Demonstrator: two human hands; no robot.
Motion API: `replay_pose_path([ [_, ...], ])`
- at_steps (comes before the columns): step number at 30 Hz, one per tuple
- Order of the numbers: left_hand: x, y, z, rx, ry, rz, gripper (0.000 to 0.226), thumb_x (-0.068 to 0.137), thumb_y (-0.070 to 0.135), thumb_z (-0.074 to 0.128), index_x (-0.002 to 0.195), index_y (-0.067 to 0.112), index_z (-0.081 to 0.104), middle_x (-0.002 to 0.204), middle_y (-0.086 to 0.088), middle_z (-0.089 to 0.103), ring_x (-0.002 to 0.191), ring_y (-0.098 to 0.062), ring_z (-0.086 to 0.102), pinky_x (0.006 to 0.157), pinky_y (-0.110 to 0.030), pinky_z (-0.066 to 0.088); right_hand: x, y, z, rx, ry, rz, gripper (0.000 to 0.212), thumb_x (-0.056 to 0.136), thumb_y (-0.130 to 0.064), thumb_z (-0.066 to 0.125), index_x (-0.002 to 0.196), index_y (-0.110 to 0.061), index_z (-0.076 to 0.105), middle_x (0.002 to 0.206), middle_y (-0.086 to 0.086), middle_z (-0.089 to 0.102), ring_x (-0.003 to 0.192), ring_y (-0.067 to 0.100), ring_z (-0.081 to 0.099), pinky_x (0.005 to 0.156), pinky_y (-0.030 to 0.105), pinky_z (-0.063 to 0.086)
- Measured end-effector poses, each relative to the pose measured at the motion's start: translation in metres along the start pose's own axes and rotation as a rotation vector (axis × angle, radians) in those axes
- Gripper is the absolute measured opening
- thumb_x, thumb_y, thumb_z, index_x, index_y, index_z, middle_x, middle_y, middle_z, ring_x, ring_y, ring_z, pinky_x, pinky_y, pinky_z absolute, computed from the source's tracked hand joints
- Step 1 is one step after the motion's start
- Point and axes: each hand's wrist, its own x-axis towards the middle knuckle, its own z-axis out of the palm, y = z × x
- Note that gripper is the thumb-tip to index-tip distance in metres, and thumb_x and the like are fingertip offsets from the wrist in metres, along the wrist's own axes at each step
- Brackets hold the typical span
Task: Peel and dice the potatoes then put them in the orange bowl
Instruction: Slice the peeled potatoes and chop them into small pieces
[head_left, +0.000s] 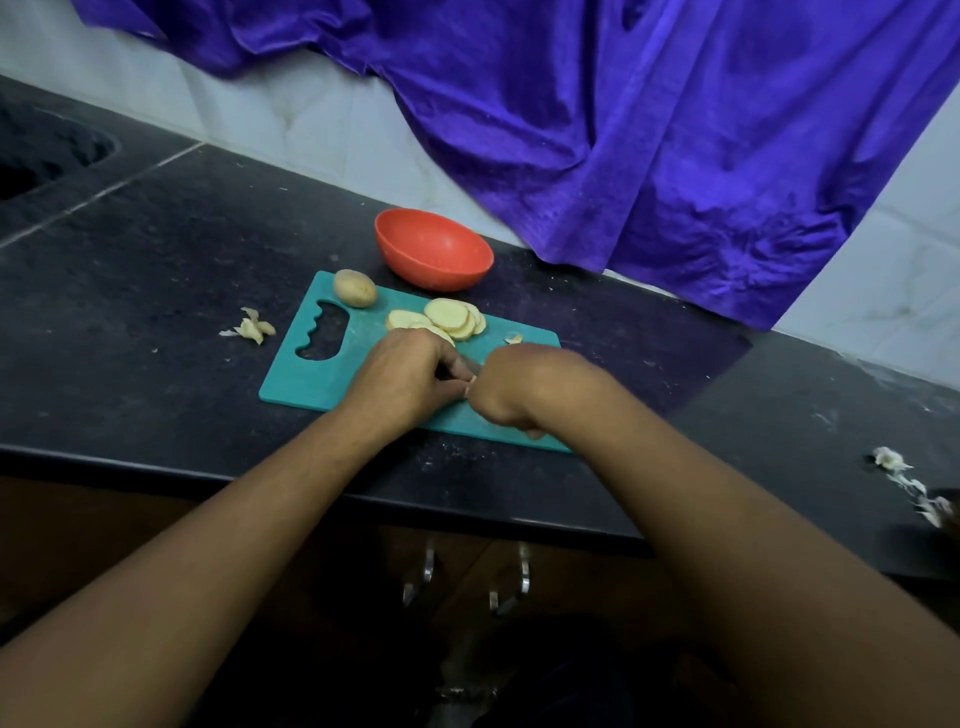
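My potato slices (451, 318) lie fanned and overlapping, pale yellow, on the far middle of the teal cutting board (311, 384). One whole brown-skinned potato (355, 288) sits at its far left corner. The orange bowl (441, 271) stands just beyond its far edge.

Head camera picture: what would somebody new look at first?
Probably the big shiny purple cloth hanging down the wall at the back. Next, the orange bowl on the dark counter, just behind the teal cutting board, which carries pale potato slices and one whole potato. The left hand and right hand meet over the board's near side, hiding what they hold.
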Motion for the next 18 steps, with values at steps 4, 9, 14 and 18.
replay_pose_path([
  [4,0.0,0.0,0.0,-0.045,0.001,-0.007,0.009,0.077,0.028,0.088,0.076,0.028,0.079,0.075,0.023,0.07,0.079,0.001,0.064,0.078,-0.028,0.051,-0.007,0.006,0.026,0.069,0.082,0.044,0.036,0.102,-0.027,0.049,0.135,-0.014,0.056,0.127,0.009,0.06,0.101,0.028,0.056,0.081,0.039,0.042],
  [9,0.0,0.001,0.001,-0.028,-0.002,0.004,0.006,0.08,0.024,0.087,0.08,0.025,0.081,0.074,0.032,0.063,0.081,0.003,0.063,0.083,-0.026,0.052,-0.016,0.009,0.065,0.12,0.137,0.068,0.04,0.105,-0.03,0.046,0.141,-0.015,0.052,0.132,0.01,0.059,0.116,0.028,0.059,0.077,0.038,0.041],
  [14,0.001,-0.001,0.002,-0.027,0.017,0.006,0.007,0.079,0.025,0.088,0.079,0.025,0.081,0.075,0.031,0.064,0.077,0.007,0.061,0.075,-0.021,0.047,-0.014,0.011,0.07,0.087,0.184,0.081,0.037,0.105,-0.031,0.047,0.135,-0.011,0.055,0.129,0.01,0.059,0.114,0.028,0.06,0.074,0.038,0.042],
  [18,0.001,-0.003,0.002,-0.044,0.022,0.0,0.008,0.078,0.026,0.087,0.077,0.027,0.08,0.073,0.029,0.066,0.078,0.006,0.063,0.077,-0.024,0.051,-0.01,0.02,0.071,0.221,0.192,0.045,0.033,0.105,-0.035,0.044,0.126,-0.014,0.059,0.121,0.008,0.061,0.107,0.026,0.061,0.08,0.039,0.05],
])
